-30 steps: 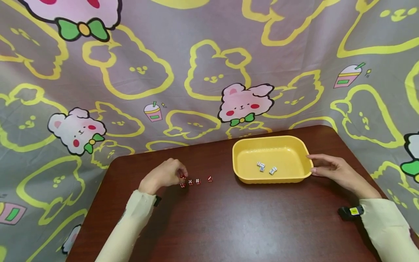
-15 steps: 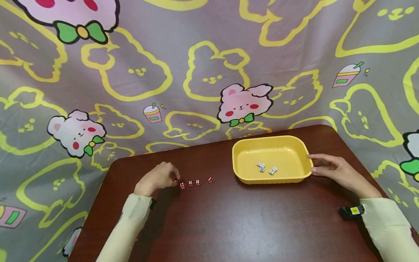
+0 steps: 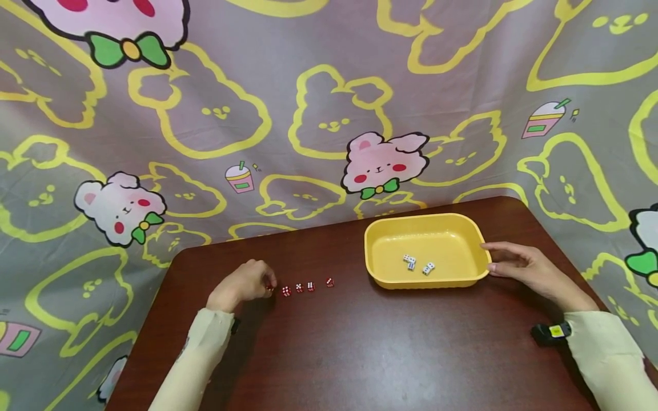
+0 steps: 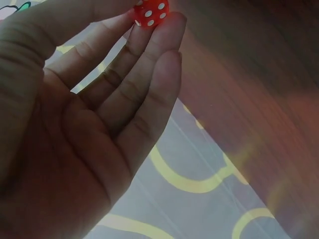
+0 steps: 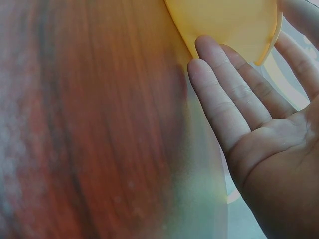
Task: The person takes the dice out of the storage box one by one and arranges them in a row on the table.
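Observation:
In the head view my left hand [image 3: 244,285] is at the left of the table, pinching a red die [image 4: 151,12] with white pips between thumb and fingertips. To the right of these fingertips, several red dice lie in a loose row, with one red die [image 3: 330,282] set apart at its right end. My right hand [image 3: 534,271] touches the right end of a yellow tub [image 3: 377,277], its fingers fairly straight along the wall. Inside the tub, several white dice [image 3: 428,268] lie on the bottom in small groups.
The dark brown wooden table [image 3: 360,354] has its back edge along a cartoon-patterned cloth [image 3: 288,131], which also hangs at both sides. The tub stands near the back right of the table.
My left hand has drawn left, away from the row of red dice, with the pinched die, and has come down closer to the table. My right hand and the tub stay put.

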A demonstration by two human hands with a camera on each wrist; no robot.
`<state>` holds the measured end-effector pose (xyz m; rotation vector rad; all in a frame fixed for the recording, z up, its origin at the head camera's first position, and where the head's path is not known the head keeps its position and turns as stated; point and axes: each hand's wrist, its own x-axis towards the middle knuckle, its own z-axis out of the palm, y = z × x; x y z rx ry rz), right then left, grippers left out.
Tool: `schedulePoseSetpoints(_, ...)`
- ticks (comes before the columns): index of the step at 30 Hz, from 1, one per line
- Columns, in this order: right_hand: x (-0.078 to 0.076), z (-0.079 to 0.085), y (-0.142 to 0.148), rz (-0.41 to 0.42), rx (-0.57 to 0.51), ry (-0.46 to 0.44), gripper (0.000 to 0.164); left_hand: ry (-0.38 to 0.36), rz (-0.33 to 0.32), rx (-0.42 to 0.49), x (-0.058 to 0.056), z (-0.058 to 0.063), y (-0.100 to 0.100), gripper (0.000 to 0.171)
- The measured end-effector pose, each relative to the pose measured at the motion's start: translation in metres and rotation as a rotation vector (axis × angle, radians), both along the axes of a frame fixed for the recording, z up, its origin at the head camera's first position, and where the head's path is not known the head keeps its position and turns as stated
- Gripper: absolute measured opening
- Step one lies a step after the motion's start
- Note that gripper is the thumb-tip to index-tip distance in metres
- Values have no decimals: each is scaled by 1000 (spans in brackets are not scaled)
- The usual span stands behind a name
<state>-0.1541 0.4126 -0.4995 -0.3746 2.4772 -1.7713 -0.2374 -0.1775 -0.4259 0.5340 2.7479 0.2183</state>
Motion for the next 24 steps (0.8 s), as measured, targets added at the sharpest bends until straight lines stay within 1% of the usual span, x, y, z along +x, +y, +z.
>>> schedulePoseSetpoints(6,0,-1,0,3,-5,2,50,7,10,-14,1,-4,-1,16)
schedulePoseSetpoints(11,0,-1,0,7,-11,3,50,-2,31,-14,1,-7,-4,15)
schedulePoseSetpoints(16,0,-1,0,10,-12,10,51,9,41,-18,2,-10,-6,17)
schedulePoseSetpoints(24,-1,-1,0,8,-8,17,51,14,42,-13,5,-12,-7,17)
